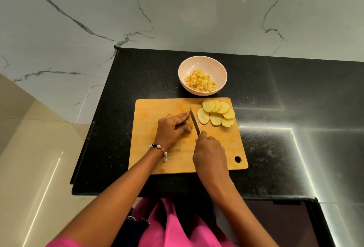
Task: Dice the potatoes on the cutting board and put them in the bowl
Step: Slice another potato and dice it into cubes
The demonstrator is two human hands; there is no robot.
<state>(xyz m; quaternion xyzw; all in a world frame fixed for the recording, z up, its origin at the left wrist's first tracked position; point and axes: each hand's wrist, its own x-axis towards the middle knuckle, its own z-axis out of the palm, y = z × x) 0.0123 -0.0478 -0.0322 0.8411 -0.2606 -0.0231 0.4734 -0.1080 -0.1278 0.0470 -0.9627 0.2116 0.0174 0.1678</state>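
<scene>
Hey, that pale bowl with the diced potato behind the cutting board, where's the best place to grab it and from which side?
Take the bowl by its bare rim on the near right, reaching over the far edge of the cutting board. It stands upright with an open, flaring wall; the potato dice sit low inside, so fingers probably clear them. The right hand would have to put down the knife first.

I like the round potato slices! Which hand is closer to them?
Right. The right hand holds the knife just below the potato slices; the left hand sits farther left, beyond the blade.

Left hand (173, 128) curled, fingertips pressed down, right hand (209, 152) fisted, index finger extended, both forearms bare
</scene>
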